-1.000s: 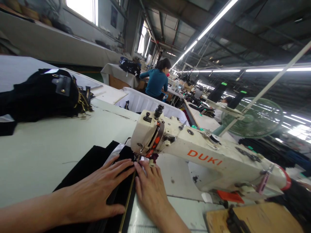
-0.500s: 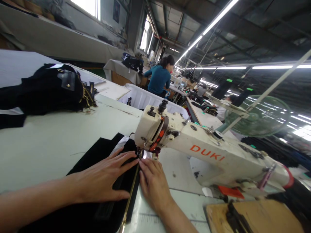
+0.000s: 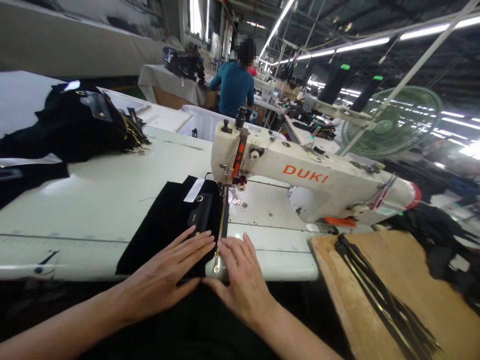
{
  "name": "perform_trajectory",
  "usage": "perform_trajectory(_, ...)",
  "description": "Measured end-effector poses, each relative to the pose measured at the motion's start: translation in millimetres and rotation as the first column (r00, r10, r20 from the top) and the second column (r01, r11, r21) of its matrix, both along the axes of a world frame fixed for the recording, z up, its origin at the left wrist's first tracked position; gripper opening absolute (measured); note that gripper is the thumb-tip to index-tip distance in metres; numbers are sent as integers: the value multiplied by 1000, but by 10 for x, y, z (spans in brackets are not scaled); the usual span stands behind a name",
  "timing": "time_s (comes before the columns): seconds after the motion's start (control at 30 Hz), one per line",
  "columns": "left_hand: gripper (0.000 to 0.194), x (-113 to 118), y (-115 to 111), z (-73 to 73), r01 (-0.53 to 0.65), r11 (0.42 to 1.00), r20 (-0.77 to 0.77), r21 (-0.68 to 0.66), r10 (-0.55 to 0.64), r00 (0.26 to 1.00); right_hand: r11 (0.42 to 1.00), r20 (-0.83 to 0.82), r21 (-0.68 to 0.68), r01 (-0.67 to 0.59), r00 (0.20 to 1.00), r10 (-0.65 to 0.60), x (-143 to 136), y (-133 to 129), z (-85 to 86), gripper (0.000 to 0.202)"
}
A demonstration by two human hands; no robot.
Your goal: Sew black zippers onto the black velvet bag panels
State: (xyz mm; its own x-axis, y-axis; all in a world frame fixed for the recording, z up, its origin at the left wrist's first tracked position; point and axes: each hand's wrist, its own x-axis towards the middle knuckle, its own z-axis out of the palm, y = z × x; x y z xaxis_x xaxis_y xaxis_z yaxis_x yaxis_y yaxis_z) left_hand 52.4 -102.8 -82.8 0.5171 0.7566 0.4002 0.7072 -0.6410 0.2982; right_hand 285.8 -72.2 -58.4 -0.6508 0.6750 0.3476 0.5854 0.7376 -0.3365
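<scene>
A black fabric piece [image 3: 157, 225] with a white strip lies flat under the needle area of the DUKI sewing machine [image 3: 300, 175]. A gold-toothed zipper [image 3: 222, 220] runs along its right edge up to the presser foot, its pull near the table's front edge. My left hand [image 3: 170, 272] rests on the fabric left of the zipper, fingers stretched out. On the zipper's lower right side lies my right hand [image 3: 242, 275], fingers spread and fingertips on the zipper tape. Both thumbs are near each other at the table edge.
A pile of black pieces with zippers [image 3: 86, 122] lies at the left. Several loose zippers [image 3: 386, 300] sit on a wooden board [image 3: 333, 260] at the right. A green fan [image 3: 390, 122] stands behind the machine. A person in teal [image 3: 234, 87] is farther back.
Both hands have moved back from the needle toward the table's front edge, along the zipper. The view has tilted down, showing the front edge and more of the board.
</scene>
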Motion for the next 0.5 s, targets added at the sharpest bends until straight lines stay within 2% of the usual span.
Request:
perform_trajectory(0.17,53,-35,64,22,25,998,64,-58,-21,998,999,32,52,-8,999,7,-6,15,-40,36)
perform_trajectory(0.37,62,-69,56,4,67,997,58,-44,-65,996,979,153,172,-112,985,86,48,58,-14,46)
perform_trajectory(0.5,66,-57,45,-56,89,996,56,5,-89,994,983,77,137,-122,991,113,37,82,3,38)
